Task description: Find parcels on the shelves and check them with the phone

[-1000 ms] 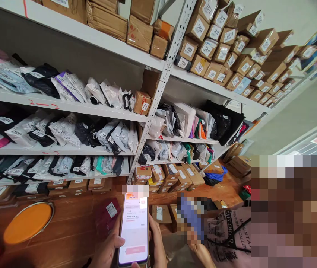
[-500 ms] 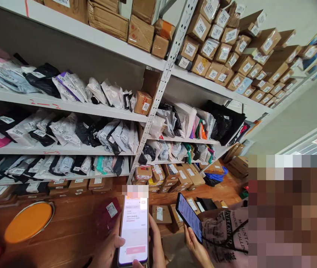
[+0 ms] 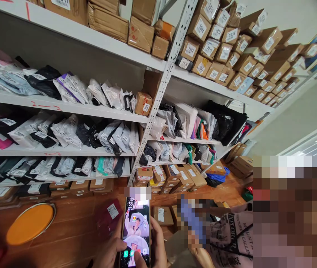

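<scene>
I hold a smartphone (image 3: 135, 232) upright at the bottom centre of the view, its screen showing a home page with a picture and app icons. My left hand (image 3: 108, 250) wraps its left edge, thumb lying over the lower screen. My right hand (image 3: 158, 243) grips the right edge, fingers curled behind it. Another person (image 3: 231, 238) in a printed shirt stands close on the right and holds a second phone (image 3: 192, 219) in one hand (image 3: 200, 255).
White metal shelving (image 3: 158, 93) fills the wall ahead, packed with bagged parcels (image 3: 71, 130) and labelled cardboard boxes (image 3: 219, 44). More boxes (image 3: 172, 176) sit on the wooden floor. An orange round stool (image 3: 29, 223) stands at the lower left, a dark red parcel (image 3: 108, 217) beside my phone.
My phone's screen has switched from a white app page to a home screen with a picture. The phone sits slightly lower in view, and my thumb now rests on the screen.
</scene>
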Motion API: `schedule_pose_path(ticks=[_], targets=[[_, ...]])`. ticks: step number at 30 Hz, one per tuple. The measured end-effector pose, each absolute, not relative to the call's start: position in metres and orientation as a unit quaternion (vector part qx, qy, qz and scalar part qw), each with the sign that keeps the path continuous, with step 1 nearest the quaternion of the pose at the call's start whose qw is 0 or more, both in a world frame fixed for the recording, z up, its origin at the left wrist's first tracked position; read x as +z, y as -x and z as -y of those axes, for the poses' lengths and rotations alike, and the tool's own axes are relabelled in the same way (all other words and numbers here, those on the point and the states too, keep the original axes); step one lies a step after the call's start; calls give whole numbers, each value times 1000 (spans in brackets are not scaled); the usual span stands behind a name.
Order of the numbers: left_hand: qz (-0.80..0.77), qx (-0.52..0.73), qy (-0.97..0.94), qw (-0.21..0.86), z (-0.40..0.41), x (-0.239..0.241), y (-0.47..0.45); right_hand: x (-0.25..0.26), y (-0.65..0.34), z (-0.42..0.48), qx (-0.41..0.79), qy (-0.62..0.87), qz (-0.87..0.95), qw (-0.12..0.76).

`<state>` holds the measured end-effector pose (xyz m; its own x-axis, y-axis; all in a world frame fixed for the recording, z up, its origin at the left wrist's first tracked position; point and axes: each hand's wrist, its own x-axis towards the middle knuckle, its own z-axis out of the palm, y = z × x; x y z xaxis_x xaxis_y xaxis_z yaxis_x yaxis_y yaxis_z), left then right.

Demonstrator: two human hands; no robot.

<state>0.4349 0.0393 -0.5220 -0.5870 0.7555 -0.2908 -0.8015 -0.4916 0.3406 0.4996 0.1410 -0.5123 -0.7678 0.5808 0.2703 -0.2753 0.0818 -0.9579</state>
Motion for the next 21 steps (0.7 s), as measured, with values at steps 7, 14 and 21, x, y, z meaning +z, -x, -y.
schedule_pose_path(ticks=[7,14,21], targets=[[-248,864,64,433,-43,-533,-433,-528,-493,-139,635,126,684,337],[-192,874,64,442,-49,-512,-433,-540,-538,-235,582,197,699,365],[-217,863,46,454,-46,-524,-429,-576,-570,-311,563,275,696,351]])
